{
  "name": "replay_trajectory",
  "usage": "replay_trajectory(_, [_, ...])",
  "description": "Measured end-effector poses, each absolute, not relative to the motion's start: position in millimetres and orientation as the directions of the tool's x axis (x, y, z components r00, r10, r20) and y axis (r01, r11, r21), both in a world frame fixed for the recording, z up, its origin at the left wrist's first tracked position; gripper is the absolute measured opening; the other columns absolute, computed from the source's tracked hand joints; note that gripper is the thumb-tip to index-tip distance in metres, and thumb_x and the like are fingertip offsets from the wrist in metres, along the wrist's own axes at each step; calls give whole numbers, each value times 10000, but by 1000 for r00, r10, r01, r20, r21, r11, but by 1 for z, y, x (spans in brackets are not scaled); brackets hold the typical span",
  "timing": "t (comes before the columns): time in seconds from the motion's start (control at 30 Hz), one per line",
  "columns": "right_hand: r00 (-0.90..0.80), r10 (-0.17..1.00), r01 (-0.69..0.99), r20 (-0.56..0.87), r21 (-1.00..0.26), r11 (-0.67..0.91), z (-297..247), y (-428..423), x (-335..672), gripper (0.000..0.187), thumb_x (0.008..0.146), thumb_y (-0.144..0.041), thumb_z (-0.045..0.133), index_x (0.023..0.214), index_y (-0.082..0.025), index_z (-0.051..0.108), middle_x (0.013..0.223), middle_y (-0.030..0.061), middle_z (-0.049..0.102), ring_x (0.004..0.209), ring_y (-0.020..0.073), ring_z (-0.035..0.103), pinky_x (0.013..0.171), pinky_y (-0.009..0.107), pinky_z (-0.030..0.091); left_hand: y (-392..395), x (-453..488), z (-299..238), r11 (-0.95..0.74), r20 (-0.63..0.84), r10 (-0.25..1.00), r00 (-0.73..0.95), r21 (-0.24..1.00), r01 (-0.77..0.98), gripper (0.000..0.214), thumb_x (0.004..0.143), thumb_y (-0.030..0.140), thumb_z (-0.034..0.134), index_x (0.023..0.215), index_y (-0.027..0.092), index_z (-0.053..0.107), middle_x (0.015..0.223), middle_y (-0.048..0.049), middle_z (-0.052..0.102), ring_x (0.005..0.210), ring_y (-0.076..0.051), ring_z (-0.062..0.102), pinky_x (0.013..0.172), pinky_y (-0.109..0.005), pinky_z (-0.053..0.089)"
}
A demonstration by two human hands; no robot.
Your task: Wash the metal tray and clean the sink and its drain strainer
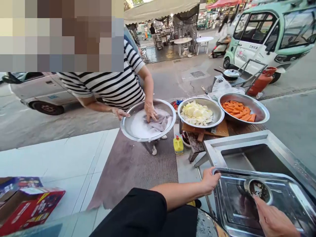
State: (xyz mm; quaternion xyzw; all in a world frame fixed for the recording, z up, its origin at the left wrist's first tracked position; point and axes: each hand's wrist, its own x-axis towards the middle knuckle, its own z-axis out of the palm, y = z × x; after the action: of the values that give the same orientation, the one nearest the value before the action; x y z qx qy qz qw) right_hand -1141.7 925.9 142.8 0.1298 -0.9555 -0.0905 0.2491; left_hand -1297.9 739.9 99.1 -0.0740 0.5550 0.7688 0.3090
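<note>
Lower right of the frame: the wearer's left hand pinches the near corner of a shiny metal tray, thumb and fingers closed on its rim; the wearer's right hand, at the bottom right, grips the edge of a small round metal bowl, thumb on the rim; the bowl stands tilted over the tray, its dark inside facing the camera, holding pale bits that are probably scraps, though too small to tell; the tray lies partly over a metal sink, whose basin opens behind it. Upper right of centre: a wide bowl of carrot pieces stands beside a wide bowl of pale sliced vegetable, the latter on a wooden board; a yellow jug with a red cap stands on the ground below. Centre: a person in a striped shirt holds a basin of white suds, one hand at its rim, the other on a greyish cloth in the suds. Lower left: a red carton stands open; upper right: a pale green vehicle is parked near a red gas cylinder.
</note>
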Motion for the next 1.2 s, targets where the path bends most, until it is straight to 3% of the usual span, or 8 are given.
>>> replay_trajectory(0.17, [-842, -351, -279, 411, 226, 933, 133, 881, -1140, 728, 966, -107, 436, 1653, -199, 213, 1062, 90, 768, 818, 214, 688, 793, 338, 489, 688, -1293, 88, -206, -455, 353, -818, 815, -542, 81, 783, 55, 609, 800, 113, 662, 670, 45, 514, 655, -101, 424, 683, -246, 341])
replay_trajectory(0.23, [-819, -395, -323, 415, 236, 917, 134, 855, -1145, 658, 964, -109, 469, 1605, -177, 341, 1050, 84, 767, 800, 203, 673, 787, 334, 487, 660, -1287, 81, -231, -466, 320, -825, 806, -545, 96, 792, 56, 607, 834, 113, 671, 684, 42, 538, 661, -103, 448, 700, -244, 359])
replay_trajectory(0.33, [-782, -462, -409, 419, 214, 887, 130, 813, -1157, 397, 969, -113, 481, 1335, -134, 634, 1018, 87, 766, 799, 183, 663, 786, 318, 491, 611, -1280, 68, -261, -473, 246, -846, 808, -528, 109, 785, 64, 617, 856, 116, 681, 706, 30, 588, 692, -115, 505, 742, -244, 397])
replay_trajectory(0.4, [-769, -485, -446, 416, 195, 874, 121, 786, -1167, 304, 981, -115, 465, 1154, -126, 715, 1017, 93, 769, 836, 179, 671, 807, 310, 499, 577, -1276, 57, -262, -468, 181, -865, 825, -501, 108, 772, 79, 636, 855, 123, 689, 731, 17, 624, 722, -126, 539, 768, -244, 417])
replay_trajectory(0.6, [-741, -579, -554, 339, 178, 813, 77, 711, -1194, 353, 958, -43, 451, 1091, -158, 757, 1000, 76, 786, 823, 168, 683, 806, 300, 497, 476, -1260, 24, -239, -474, 52, -879, 849, -472, 105, 728, 204, 743, 799, 147, 690, 721, 4, 645, 728, -149, 581, 763, -252, 462])
replay_trajectory(0.93, [-518, -854, -853, 34, -93, 514, 18, 595, -1202, 215, 883, -63, 608, 1044, -131, 732, 931, 100, 766, 824, 233, 679, 748, 324, 478, 343, -1150, -28, -453, -619, -171, -766, 740, -497, 608, 489, 487, 950, 928, 146, 705, 763, -33, 704, 691, -188, 643, 676, -293, 521])
replay_trajectory(1.03, [-452, -887, -873, -98, -154, 462, 15, 551, -1204, 139, 915, -97, 600, 970, -134, 722, 908, 100, 756, 851, 234, 682, 764, 324, 475, 316, -1121, -37, -542, -661, -265, -702, 704, -459, 720, 419, 493, 971, 978, 146, 680, 720, -17, 694, 617, -168, 618, 621, -289, 519])
replay_trajectory(1.2, [-299, -926, -930, -231, -147, 337, 0, 483, -1209, 162, 938, -98, 558, 975, -122, 714, 924, 94, 763, 875, 224, 685, 779, 313, 473, 286, -1086, -61, -621, -687, -436, -581, 697, -358, 586, 498, 399, 953, 946, 158, 663, 690, 22, 666, 565, -124, 584, 573, -239, 491])
